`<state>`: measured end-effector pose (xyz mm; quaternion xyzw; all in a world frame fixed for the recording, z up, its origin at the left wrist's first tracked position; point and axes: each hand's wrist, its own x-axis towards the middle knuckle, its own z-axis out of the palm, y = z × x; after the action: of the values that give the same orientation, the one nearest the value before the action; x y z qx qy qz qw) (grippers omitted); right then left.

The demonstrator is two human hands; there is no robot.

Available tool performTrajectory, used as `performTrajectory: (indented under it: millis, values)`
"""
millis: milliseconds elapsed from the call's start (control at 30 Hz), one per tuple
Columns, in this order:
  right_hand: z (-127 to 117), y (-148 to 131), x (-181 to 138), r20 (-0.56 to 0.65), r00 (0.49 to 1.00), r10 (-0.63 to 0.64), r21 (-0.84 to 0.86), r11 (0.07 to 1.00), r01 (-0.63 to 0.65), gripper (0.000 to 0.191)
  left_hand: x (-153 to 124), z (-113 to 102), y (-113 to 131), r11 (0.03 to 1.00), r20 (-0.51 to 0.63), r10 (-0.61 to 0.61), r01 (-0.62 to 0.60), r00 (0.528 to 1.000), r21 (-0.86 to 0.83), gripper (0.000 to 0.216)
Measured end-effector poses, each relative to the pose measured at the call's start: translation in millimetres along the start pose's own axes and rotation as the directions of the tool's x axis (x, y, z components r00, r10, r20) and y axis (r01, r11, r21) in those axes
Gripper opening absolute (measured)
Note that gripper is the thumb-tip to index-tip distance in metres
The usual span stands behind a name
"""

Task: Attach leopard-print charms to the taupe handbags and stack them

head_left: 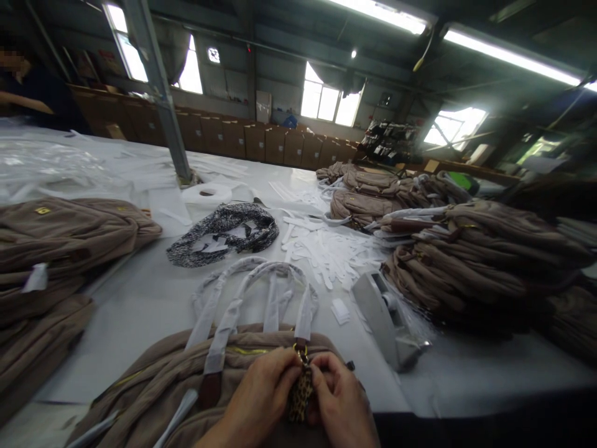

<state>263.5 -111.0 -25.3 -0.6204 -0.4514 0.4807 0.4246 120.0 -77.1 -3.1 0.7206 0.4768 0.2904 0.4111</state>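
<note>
**Both hands pinched on a leopard-print tag at the bag's zip**

Closest to me, my left hand (261,398) and right hand (342,404) meet at the bottom edge of the view. The fingertips of both are pressed together on a small leopard-print tag (300,393). The tag hangs from a gold ring (301,354) at the top of a brown bag (153,386). That bag lies flat on the white table (140,298) right in front of me, and its handles (261,292), wrapped in pale paper, arch away from my hands.

Just right of the handles stands a grey tape dispenser (387,317), with a small white slip (340,310) beside it. Past these, a scatter of white paper strips (326,249) covers the middle of the table. A dark patterned cloth (224,233) lies to the left of the strips, with a white roll (208,194) behind it.

Brown bags are piled on both sides: a left stack (56,236) and a larger right stack (480,261). Further back, a steel post (158,93) rises from the table, and cardboard boxes (261,143) line the wall under the windows. At the far left I see part of another person (28,93).
</note>
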Motion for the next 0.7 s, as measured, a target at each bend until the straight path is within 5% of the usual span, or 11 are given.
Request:
performTrajectory:
  millis: [100,233,367,533,700]
  values:
    - [1.4,1.3,-4.0,-0.013,0.973,-0.231,-0.214,0.951,0.223,0.029,1.9,-7.1,8.5,0.999,-0.077,0.036,-0.036,0.996,0.008,0.019]
    - [4.4,8.1,-11.3,-0.017,0.899,-0.438,-0.358,0.842,0.403,0.031,6.4,-15.3,15.7,0.994,0.071,0.113,-0.112,0.991,-0.021,0.016]
    - [0.7,15.5,-13.0,-0.104,0.888,-0.448,-0.398,0.837,0.376,0.029,8.0,-15.2,9.3,0.997,0.124,0.067,-0.061,0.990,-0.055,0.013]
    - [-20.5,7.8,1.3,-0.061,0.837,-0.543,-0.500,0.743,0.445,0.022,4.3,-10.0,-0.3,0.998,0.098,0.046,-0.041,0.994,-0.053,0.016]
    - [-32.8,-6.2,12.7,0.176,0.896,-0.408,-0.666,0.621,0.413,0.017,0.6,-6.4,-2.2,0.998,0.062,0.045,-0.041,0.997,-0.052,0.014]
